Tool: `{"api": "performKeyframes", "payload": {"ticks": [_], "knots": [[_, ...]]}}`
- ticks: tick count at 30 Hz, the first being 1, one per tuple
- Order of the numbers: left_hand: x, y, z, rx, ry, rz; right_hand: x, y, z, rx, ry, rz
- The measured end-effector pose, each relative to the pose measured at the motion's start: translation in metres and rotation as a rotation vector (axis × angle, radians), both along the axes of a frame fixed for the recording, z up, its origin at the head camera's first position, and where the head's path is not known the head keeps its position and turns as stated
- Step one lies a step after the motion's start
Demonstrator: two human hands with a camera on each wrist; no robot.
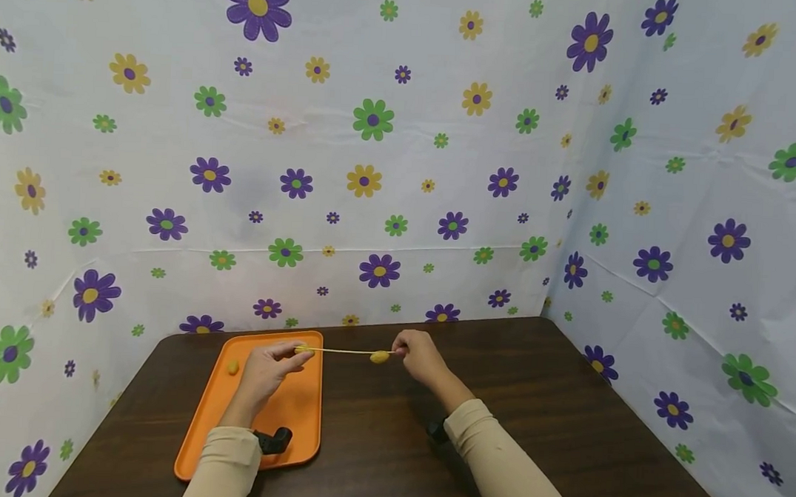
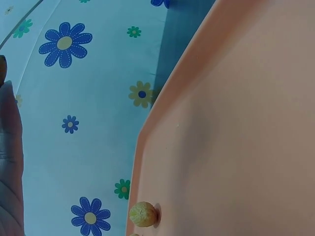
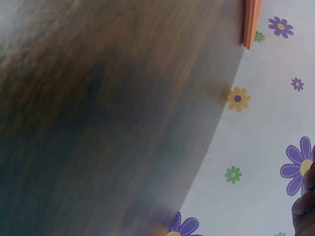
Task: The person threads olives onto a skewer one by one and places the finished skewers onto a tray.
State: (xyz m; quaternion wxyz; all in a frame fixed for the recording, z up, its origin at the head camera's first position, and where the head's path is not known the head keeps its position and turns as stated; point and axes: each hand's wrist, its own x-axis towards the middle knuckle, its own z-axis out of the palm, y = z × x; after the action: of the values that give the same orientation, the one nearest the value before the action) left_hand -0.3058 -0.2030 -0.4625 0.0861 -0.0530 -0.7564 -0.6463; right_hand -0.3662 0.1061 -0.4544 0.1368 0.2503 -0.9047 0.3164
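A thin yellow string (image 1: 347,351) stretches nearly level between the two hands, above the table. The left hand (image 1: 266,372) is over the orange tray (image 1: 319,415) and pinches a yellow oval bead-like piece (image 1: 304,350) at the string's left end. Near the other end, a second yellow oval piece (image 1: 380,357) sits on or against the string. Beside it, the right hand (image 1: 423,357) pinches the string end between thumb and fingers. Another small yellowish ridged piece (image 2: 143,214) lies near the tray's edge. Both wrist views catch only a sliver of each hand.
The dark wooden table (image 1: 530,432) extends to the right of the tray. A white flower-patterned cloth (image 1: 402,160) hangs behind it and along the sides. Black wrist devices (image 1: 275,441) sit below the hands.
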Motion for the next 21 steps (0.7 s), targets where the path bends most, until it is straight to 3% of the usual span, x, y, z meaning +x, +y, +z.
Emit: {"api": "performKeyframes", "payload": {"ticks": [21], "knots": [[-0.0020,0.0053,0.0001,-0.014,-0.038,0.020,0.0034,-0.0043,0.0023,-0.023,-0.038,0.009]]}}
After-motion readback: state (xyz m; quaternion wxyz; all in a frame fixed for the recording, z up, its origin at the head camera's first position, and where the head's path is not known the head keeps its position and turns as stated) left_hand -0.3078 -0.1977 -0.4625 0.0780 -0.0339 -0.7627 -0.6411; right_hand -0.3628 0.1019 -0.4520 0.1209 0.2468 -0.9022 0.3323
